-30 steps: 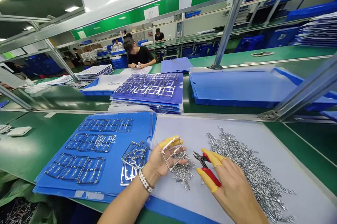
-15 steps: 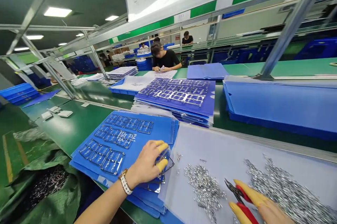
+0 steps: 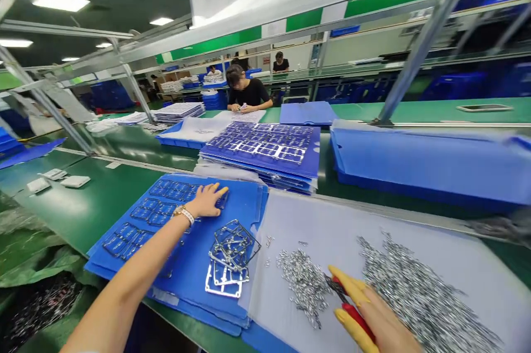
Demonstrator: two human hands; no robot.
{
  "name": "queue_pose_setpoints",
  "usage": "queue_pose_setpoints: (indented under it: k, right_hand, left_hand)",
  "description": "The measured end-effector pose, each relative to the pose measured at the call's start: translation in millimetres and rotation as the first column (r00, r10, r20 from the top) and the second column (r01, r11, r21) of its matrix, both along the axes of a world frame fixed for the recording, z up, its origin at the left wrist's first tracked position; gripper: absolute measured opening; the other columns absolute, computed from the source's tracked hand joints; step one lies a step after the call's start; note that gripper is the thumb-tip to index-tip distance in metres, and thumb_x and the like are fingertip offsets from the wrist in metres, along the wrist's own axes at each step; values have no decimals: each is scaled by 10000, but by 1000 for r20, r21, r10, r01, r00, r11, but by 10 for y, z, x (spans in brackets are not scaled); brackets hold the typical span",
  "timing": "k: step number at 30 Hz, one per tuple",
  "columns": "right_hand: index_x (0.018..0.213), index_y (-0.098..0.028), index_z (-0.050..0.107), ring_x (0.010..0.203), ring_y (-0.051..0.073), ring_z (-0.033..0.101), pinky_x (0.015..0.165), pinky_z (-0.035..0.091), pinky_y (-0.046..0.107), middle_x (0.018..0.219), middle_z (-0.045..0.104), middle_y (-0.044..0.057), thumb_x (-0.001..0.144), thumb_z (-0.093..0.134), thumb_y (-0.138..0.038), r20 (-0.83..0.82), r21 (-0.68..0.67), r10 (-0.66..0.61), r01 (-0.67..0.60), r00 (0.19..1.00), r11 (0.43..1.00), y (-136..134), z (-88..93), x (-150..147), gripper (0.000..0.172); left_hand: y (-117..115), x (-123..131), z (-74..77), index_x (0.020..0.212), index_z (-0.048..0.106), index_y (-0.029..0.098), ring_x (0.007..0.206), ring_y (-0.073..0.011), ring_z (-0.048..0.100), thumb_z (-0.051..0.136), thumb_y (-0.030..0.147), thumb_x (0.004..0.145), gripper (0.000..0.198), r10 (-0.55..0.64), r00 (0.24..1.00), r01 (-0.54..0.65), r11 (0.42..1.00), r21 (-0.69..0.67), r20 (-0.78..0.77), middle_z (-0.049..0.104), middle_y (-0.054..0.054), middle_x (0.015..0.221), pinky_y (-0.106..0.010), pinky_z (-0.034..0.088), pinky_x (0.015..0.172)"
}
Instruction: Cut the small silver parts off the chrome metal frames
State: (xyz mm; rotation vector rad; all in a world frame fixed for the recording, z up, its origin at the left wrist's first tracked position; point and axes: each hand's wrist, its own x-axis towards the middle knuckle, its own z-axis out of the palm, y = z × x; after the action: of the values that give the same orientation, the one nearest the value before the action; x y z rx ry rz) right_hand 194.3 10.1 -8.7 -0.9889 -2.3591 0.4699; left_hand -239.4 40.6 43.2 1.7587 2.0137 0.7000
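My left hand (image 3: pixel 206 201), with a bracelet on its wrist and yellow finger cots, lies flat with fingers apart on a blue plastic sheet (image 3: pixel 244 198). Its fingertips touch rows of metal frames (image 3: pixel 174 192) on that sheet. Nearer me, a loose heap of metal frames (image 3: pixel 231 250) sits on the same sheet. My right hand (image 3: pixel 367 314) grips red-handled side cutters (image 3: pixel 357 318), their jaws beside a pile of small metal offcuts (image 3: pixel 302 286). A larger pile of offcuts (image 3: pixel 418 292) lies on a pale grey sheet (image 3: pixel 315 231).
A stack of blue sheets with metal frames (image 3: pixel 261 148) stands beyond the grey sheet. Large blue plastic sheets (image 3: pixel 427 165) lie to the right. A green sack of scrap (image 3: pixel 37 309) sits lower left. A co-worker (image 3: pixel 249 93) handles something at the far bench.
My left hand has moved away from the heap of frames, holds none now, and rests farther out on the blue sheet. The view has shifted, bringing my right hand and cutters higher in the picture.
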Motion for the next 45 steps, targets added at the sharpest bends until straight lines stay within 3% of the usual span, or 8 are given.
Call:
queue_pose_setpoints:
  k: [7,10,12,15,18,21,34,45]
  right_hand:
    - [1260,-257,511,956,216,655,770,554,339,1125,666,66,913,426,-414,62,-177,-190,198,980,964,-88,211,109,390]
    - [1235,-226,518,958,223,654,764,550,354,1094,679,74,919,383,-410,83,-199,-225,237,971,951,-72,241,124,389]
    - [1230,-209,519,999,230,637,805,534,376,1118,668,89,929,370,-410,88,-175,-228,240,970,955,-53,246,89,392]
    - [1246,-208,508,1061,235,595,871,491,398,1163,641,95,935,406,-405,72,-54,-188,192,980,980,-32,257,-9,383]
    - [1273,-202,486,1041,236,566,870,450,399,1136,636,87,917,480,-348,32,167,-153,146,988,975,-46,323,-111,385]
    - [1261,-184,507,976,238,546,837,407,393,1080,642,83,874,545,-257,55,300,-162,139,985,944,-103,444,-203,396]
    - [1123,-177,605,802,226,511,697,309,356,844,649,40,726,734,-243,249,351,-255,159,934,923,-113,542,-529,423]
    - [1008,-188,630,753,220,518,651,277,371,779,624,25,737,712,-199,406,371,-303,148,862,917,-122,628,-621,283]
  left_hand:
    - [198,-37,-43,1337,497,251,1179,-356,419,693,370,650,725,-20,1000,20,1000,7,-14,546,-126,1200,-555,177,1058]
    - [67,235,116,1463,271,292,1035,-291,535,550,546,784,776,-17,914,-35,992,120,406,509,-113,1263,-499,391,939]
    - [-69,569,227,1464,225,360,964,-275,584,386,656,837,712,-109,527,-65,984,168,843,477,-97,1332,-502,460,848]
    - [-251,1230,301,1404,358,371,879,-267,624,316,710,838,661,-122,-27,4,993,122,992,519,-95,1314,-490,494,771]
    - [-316,1854,195,1350,457,298,841,-263,648,389,629,867,589,28,-292,135,991,13,956,613,-113,1182,-473,491,782]
    - [-290,2235,-17,1245,559,194,793,-234,653,452,558,871,533,130,-412,210,977,-45,902,656,-118,1088,-395,496,758]
    - [-252,2402,-382,1221,576,131,932,-253,632,490,545,868,550,176,-397,252,965,-77,901,668,-146,1046,-357,451,849]
    - [-306,2380,-309,1190,619,132,763,-167,602,522,500,873,495,189,-250,159,975,-153,950,660,-125,1061,-266,430,684]
